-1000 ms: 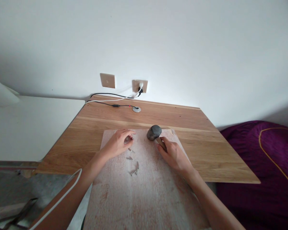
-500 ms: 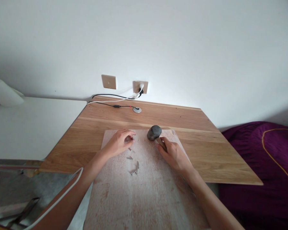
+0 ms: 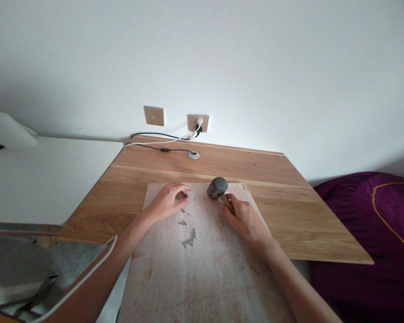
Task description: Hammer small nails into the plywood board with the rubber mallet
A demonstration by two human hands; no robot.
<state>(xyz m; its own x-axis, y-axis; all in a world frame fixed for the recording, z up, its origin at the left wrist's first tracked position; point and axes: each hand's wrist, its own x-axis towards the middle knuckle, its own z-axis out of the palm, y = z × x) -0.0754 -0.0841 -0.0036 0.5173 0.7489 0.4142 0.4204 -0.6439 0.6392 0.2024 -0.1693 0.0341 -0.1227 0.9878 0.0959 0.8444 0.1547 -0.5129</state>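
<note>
My right hand [image 3: 244,217] is wrapped round the wooden handle of a rubber mallet [image 3: 217,188], whose dark grey head is over the far part of a worn, whitish board [image 3: 218,269]. My left hand [image 3: 168,200] is at the far left of the board, its fingers curled together. What the fingertips hold, if anything, is too small to make out. Just below them a thin metal piece like a nail [image 3: 186,212] lies on the board. Nearer to me are several more small silvery nail-like pieces [image 3: 189,242].
The board lies on a wooden tabletop [image 3: 309,224] against the wall. Cables [image 3: 164,150] run along its back to a wall socket [image 3: 198,122]. A white table [image 3: 60,179] adjoins on the left. A purple cushioned seat [image 3: 350,287] is on the right. A white cable [image 3: 87,280] passes by my left arm.
The view has shifted very slightly. Both hands and the mallet keep almost the same places over the board.
</note>
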